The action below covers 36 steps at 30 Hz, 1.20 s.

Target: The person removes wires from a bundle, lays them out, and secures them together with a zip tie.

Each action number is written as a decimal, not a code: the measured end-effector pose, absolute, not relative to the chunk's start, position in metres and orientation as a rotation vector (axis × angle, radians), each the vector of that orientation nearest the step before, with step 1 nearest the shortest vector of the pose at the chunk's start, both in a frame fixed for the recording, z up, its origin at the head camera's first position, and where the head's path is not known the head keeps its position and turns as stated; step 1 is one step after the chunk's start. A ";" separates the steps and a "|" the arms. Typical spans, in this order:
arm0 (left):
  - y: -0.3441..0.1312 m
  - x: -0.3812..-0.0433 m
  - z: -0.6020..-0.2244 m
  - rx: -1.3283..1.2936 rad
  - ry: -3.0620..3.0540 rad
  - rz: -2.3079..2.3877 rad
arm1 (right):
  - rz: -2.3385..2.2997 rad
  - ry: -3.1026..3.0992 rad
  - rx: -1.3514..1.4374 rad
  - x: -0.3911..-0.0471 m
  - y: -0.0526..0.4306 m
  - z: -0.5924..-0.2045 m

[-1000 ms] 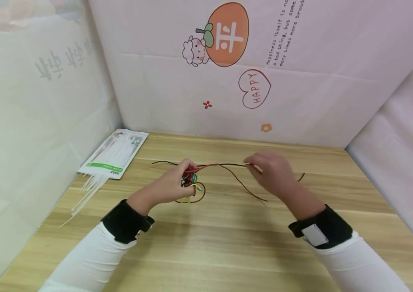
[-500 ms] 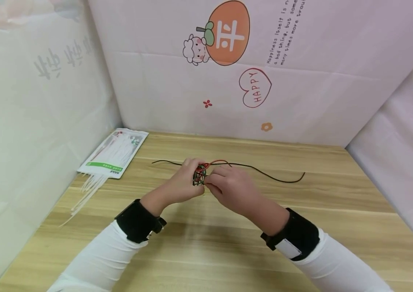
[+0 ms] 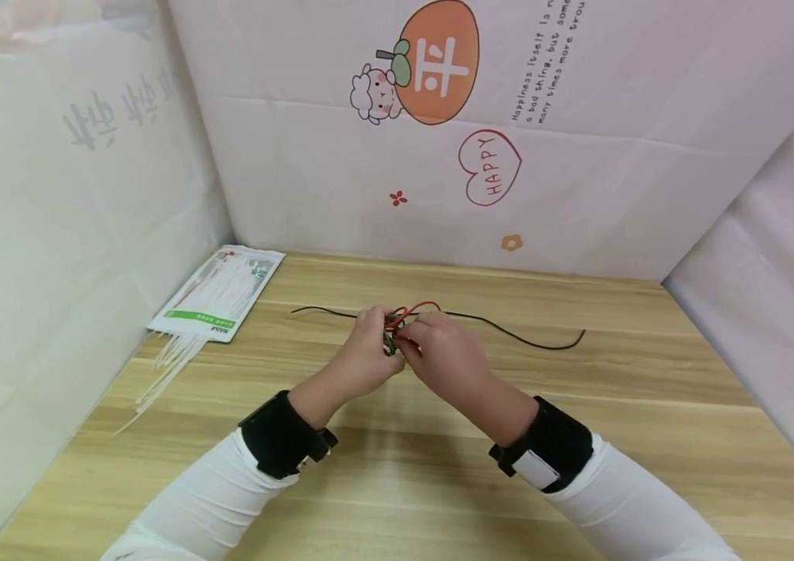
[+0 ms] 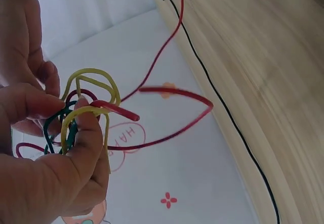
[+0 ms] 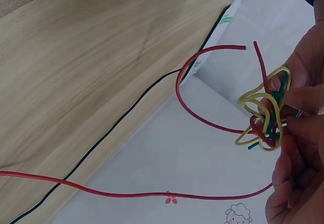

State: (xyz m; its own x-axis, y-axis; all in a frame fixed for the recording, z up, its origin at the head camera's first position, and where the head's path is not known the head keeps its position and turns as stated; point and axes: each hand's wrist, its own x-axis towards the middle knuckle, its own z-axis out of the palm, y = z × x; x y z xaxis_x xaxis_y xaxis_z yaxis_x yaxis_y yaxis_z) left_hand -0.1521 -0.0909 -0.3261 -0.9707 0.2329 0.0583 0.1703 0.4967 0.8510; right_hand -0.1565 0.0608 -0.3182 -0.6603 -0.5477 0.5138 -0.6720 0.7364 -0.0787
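L grip [image 3: 366,362] holds a tangled wire bundle [image 5: 276,102], fingers curled round it: yel & grn loops, rounded, smooth insulation, w/ red strands crossing. R grip [image 3: 447,360] pinches in at same bundle; exact strand hidden. So bundle's btwn both grips, touching each. Long red wire [image 5: 116,195] runs out from the grips in a loose curve. Thin blk wire [image 3: 544,347], wavy, lies on wood-grain desk [image 3: 404,499] just beyond the grips. Well L of L grip: flat plastic bag [image 3: 217,292], grn band, w/ slim wht zip ties [image 3: 172,370] fanning out.
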 end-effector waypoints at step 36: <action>-0.103 -0.157 -0.333 0.506 2.542 1.687 | 0.576 -2.404 1.103 -0.176 0.095 -0.304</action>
